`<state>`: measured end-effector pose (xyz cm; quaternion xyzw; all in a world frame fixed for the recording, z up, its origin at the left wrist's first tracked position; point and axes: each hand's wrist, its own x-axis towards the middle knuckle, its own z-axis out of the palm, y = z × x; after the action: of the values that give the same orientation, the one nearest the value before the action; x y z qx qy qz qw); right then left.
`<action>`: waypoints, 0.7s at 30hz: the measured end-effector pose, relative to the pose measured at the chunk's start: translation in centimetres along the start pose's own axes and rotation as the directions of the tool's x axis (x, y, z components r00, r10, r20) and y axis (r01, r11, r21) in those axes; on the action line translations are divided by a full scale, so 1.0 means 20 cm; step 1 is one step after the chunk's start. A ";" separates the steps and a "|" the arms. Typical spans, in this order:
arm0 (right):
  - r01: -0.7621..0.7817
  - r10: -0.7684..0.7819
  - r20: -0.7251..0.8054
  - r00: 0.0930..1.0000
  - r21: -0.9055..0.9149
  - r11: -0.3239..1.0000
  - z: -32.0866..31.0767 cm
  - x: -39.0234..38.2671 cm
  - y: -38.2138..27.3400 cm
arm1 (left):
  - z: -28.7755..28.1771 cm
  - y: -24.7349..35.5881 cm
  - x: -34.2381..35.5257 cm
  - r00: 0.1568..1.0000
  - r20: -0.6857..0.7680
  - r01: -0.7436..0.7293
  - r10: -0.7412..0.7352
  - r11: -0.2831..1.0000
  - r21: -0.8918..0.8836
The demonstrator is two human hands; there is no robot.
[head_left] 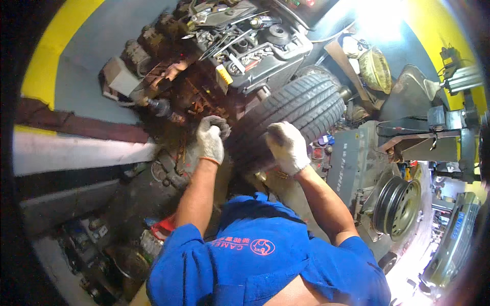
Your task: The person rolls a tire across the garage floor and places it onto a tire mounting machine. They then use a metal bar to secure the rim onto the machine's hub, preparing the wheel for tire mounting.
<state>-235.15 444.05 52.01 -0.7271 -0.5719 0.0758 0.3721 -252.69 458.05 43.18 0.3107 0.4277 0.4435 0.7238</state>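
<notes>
Against a grey-and-yellow background [99, 53], a black tyre [311, 104] sits at centre, its lower part lost in shadow. The gloved left hand [211, 138] curls beside it, the right hand [287, 148] before its tread; whether either grasps anything cannot be told. A grey tray [271, 71] holds tools [236, 63] and a can [265, 21].

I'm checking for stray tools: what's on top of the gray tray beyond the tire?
Beyond the tire, the gray tray carries a can and jumbled metal tools. Whatever lies beneath them is covered and can't be seen.
</notes>
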 end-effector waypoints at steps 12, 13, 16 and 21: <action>-0.002 0.078 0.125 0.989 -0.518 0.856 0.28 0.25 0.15 | 0.50 0.09 1.58 0.817 0.496 -0.443 0.293 -0.232 0.866; -0.006 0.089 0.145 0.985 -0.493 0.870 0.27 0.25 0.13 | 0.51 0.07 1.69 0.835 0.509 -0.440 0.210 -0.302 0.846; -0.014 0.151 0.267 0.952 -0.454 0.891 0.26 0.27 0.13 | 0.51 0.01 2.02 0.852 0.523 -0.465 0.003 -0.455 0.760; -0.024 0.143 0.247 0.958 -0.428 0.903 0.27 0.22 0.14 | 0.61 0.01 2.08 0.852 0.512 -0.479 -0.108 -0.553 0.682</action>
<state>-234.44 450.15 47.88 -0.7968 -0.5884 0.0662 0.1205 -231.87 495.00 34.47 0.9224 0.3783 -0.0712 0.0331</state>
